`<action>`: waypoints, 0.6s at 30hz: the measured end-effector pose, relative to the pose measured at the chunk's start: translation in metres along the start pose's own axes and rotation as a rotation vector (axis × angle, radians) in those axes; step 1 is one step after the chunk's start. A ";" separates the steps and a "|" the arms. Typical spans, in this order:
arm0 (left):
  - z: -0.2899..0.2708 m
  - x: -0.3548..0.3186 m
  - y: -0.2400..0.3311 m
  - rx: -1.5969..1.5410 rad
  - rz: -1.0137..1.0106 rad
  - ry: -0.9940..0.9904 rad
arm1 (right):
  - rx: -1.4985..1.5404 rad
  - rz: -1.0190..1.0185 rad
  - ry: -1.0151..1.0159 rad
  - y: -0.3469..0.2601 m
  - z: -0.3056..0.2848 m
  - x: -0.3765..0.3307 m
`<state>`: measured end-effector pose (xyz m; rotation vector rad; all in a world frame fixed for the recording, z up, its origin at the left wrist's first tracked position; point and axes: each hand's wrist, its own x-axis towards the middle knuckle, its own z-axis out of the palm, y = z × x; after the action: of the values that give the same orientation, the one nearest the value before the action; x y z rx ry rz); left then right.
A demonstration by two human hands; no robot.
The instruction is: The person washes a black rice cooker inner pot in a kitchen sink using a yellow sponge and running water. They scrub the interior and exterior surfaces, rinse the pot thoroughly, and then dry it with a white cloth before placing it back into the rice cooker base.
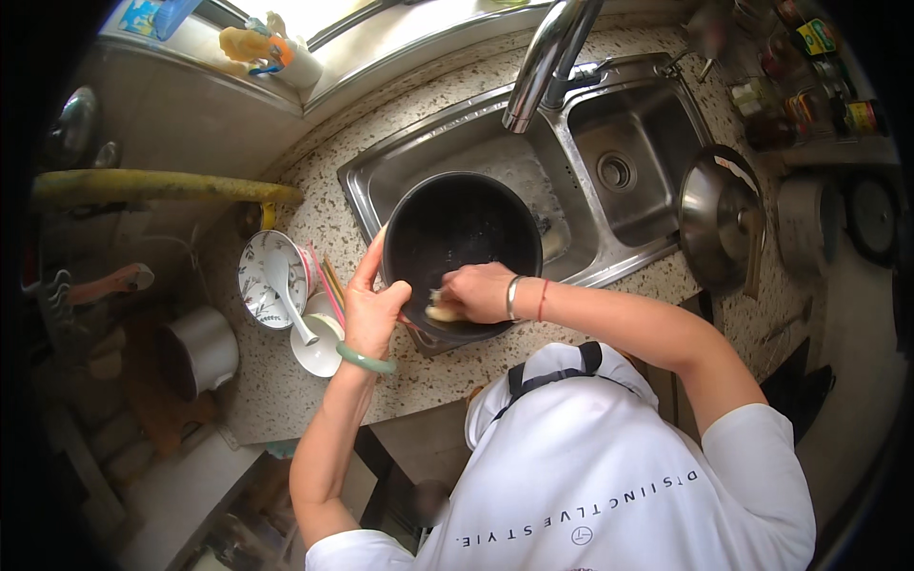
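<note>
A deep black pot (433,224) is tipped over the front of the left sink basin, its dark inside facing me. My left hand (374,303) grips its left rim, thumb at the lip and fingers along the outer wall. Inside the pot, near the lower wall, my right hand (479,291) is closed on a pale yellowish scrubber (441,312), mostly covered by the fingers. The scrubber touches the pot's inner surface. A few wet glints show on the pot's bottom.
The steel double sink (586,205) has a chrome faucet (543,71) above it. Left on the speckled counter (295,390) are a patterned bowl (255,285), a white spoon (282,285), a white bowl (317,350) and chopsticks (332,282). A metal lid (709,219) leans right of the sink.
</note>
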<state>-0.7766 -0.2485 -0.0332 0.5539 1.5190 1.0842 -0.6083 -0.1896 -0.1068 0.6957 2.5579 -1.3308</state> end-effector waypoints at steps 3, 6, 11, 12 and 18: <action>0.008 0.000 -0.002 0.024 -0.003 0.004 | -0.637 0.102 0.066 0.019 -0.001 -0.009; 0.012 0.005 -0.001 0.029 0.032 -0.008 | -0.650 0.239 0.320 0.035 -0.003 0.006; 0.007 0.011 -0.001 -0.032 0.019 -0.009 | -0.028 0.385 0.657 0.042 -0.017 0.038; 0.007 0.011 -0.003 -0.047 0.019 -0.010 | 0.117 0.377 0.731 0.043 -0.017 0.044; 0.008 0.011 -0.010 -0.130 -0.034 -0.058 | 0.736 0.273 0.879 0.015 -0.011 0.066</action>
<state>-0.7695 -0.2411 -0.0467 0.4634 1.3924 1.1225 -0.6584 -0.1518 -0.1352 2.0591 2.2368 -2.2215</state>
